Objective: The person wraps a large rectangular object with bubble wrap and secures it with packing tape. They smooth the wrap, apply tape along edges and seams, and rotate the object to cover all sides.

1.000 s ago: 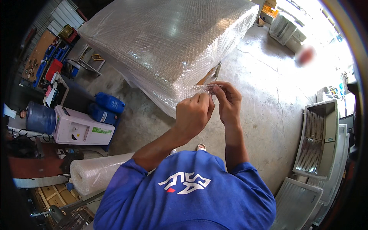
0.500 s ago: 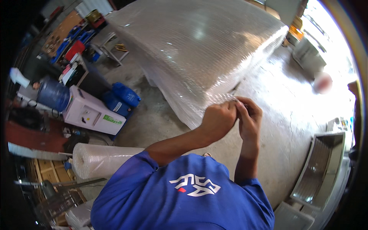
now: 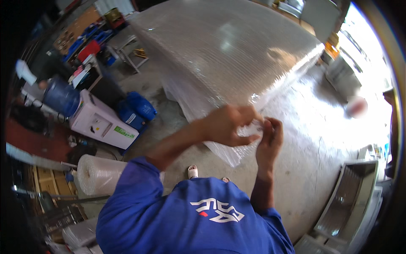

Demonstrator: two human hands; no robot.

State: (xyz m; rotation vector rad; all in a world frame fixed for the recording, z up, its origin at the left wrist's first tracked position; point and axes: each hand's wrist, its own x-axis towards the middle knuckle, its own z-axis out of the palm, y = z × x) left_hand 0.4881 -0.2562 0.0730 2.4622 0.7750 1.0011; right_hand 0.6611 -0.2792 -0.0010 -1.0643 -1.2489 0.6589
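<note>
A large, flat-topped object wrapped in clear bubble wrap [image 3: 211, 59] fills the upper middle, its loose lower edge hanging toward me. In front of its near corner, my left hand [image 3: 231, 127] is raised with thumb and forefinger spread apart, slightly blurred. Nothing shows clearly between those fingers. Close on its right, my right hand [image 3: 269, 142] has its fingers curled and pressed together near the left fingertips. Whatever it pinches, if anything, is too small to make out.
A roll of bubble wrap [image 3: 101, 175] lies at lower left. Beyond it stand a white water dispenser [image 3: 99, 120] with a blue bottle [image 3: 61, 97] and blue jerrycans [image 3: 137, 108]. A grey metal trough-like casing [image 3: 347, 199] is at right. My sandalled foot [image 3: 193, 171] is on the concrete floor.
My hands were pinched together at the wrap's near corner. Now the left thumb and forefinger have spread, and the left hand sits further left. The right hand is slightly lower.
</note>
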